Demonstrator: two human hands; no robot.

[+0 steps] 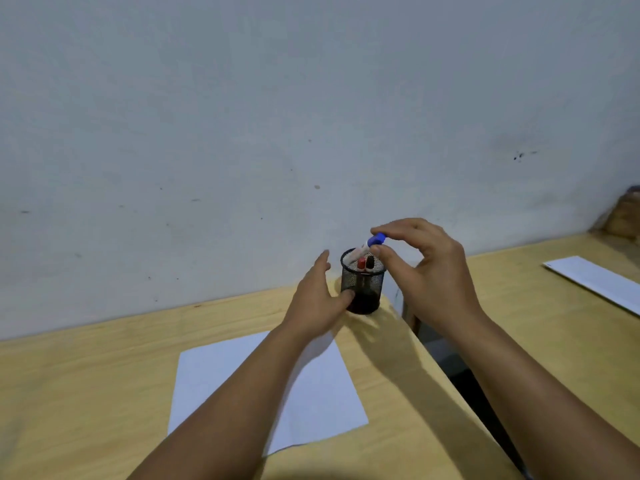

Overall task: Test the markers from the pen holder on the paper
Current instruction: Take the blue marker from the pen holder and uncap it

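A black mesh pen holder [363, 285] stands at the far right corner of the wooden table, close to the wall. A red-capped marker [362, 263] and a black-capped marker [370, 262] stand inside it. A white marker with a blue cap [375, 240] leans out of the holder, and my right hand [426, 268] pinches its blue end between thumb and forefinger. My left hand [318, 299] rests against the holder's left side, thumb on the mesh. A white sheet of paper [322, 393] lies flat on the table in front, partly under my left forearm.
The wooden table [86, 393] ends at a right edge just past the holder, with a dark gap beyond. A second wooden table [540, 323] at the right carries another white sheet [595, 282]. A brown object [627, 216] sits at the far right. A wall rises directly behind.
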